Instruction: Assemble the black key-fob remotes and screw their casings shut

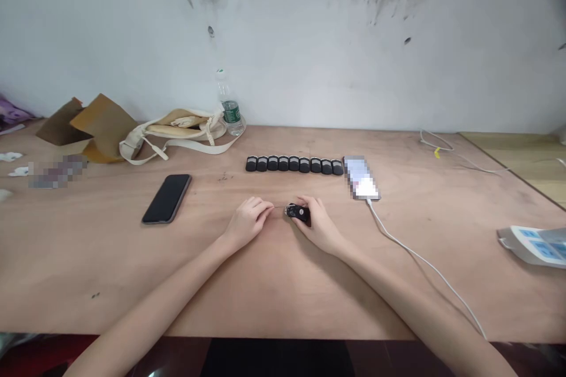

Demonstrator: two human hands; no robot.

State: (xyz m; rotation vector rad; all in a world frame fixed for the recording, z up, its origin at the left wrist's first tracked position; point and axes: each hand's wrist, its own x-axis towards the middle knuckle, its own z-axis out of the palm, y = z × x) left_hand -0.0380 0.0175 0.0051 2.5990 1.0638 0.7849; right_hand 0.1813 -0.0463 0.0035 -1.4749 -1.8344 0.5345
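Over the middle of the table, my right hand (322,225) grips a small black device (299,212) that looks like a key fob, with a pale round mark and a shiny metal part at its left end. My left hand (250,221) is closed in a pinch just left of it. A thin strand (279,207) runs from those fingertips toward the device's metal end; its kind is too fine to make out. Behind both hands lies a row of several black fob-like pieces (294,164) with grey bands, set side by side.
A dark phone (167,199) lies at left. Right of the row, a lit phone (361,178) has a white cable (420,256) trailing to the front edge. Toward the wall are a cream bag (177,123), a bottle (232,112) and brown paper (106,123). A white device (533,247) stands far right.
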